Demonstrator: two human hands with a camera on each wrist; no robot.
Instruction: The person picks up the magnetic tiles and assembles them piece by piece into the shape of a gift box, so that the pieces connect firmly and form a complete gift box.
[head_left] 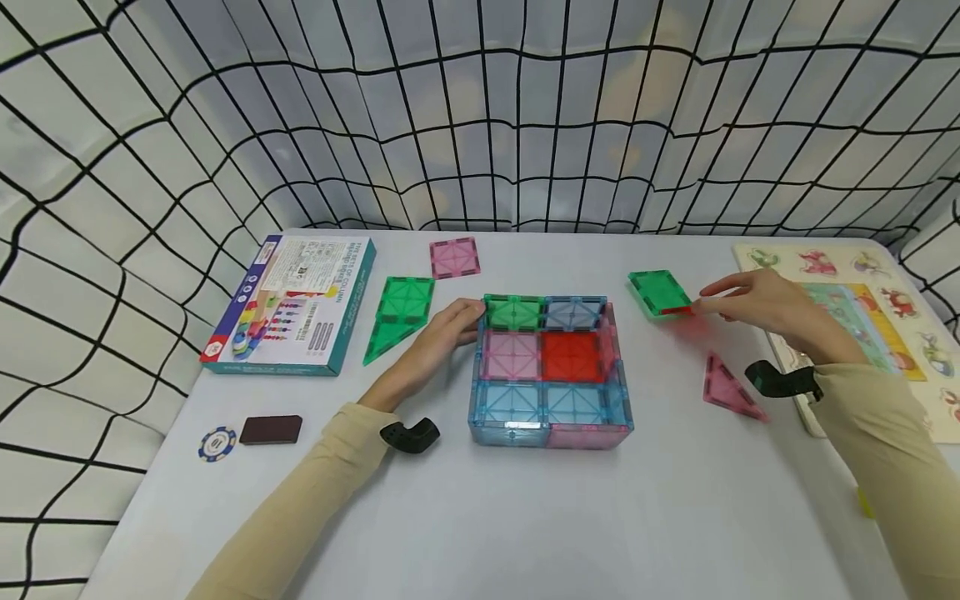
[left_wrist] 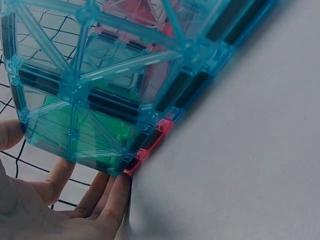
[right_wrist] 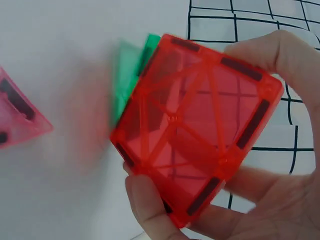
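My right hand (head_left: 761, 302) pinches a red square magnetic tile (right_wrist: 187, 127) by its edges, tilted up from the table. In the head view this tile shows edge-on, right beside a green square tile (head_left: 660, 292). A pink triangle tile (head_left: 731, 390) lies nearer me. My left hand (head_left: 444, 332) rests at the far left corner of a low box built of magnetic tiles (head_left: 551, 371), its fingers (left_wrist: 117, 197) extended against the edge. Green, blue, pink and red squares show across the box's top; its front wall is blue and pink.
Left of the box lie a green square and triangle tile (head_left: 401, 308), with a pink square tile (head_left: 454, 258) behind. Farther left are a boxed toy (head_left: 292, 304), a dark rectangular block (head_left: 271, 430) and a poker chip (head_left: 217, 444). An illustrated board (head_left: 900, 333) lies right; black netting surrounds the table.
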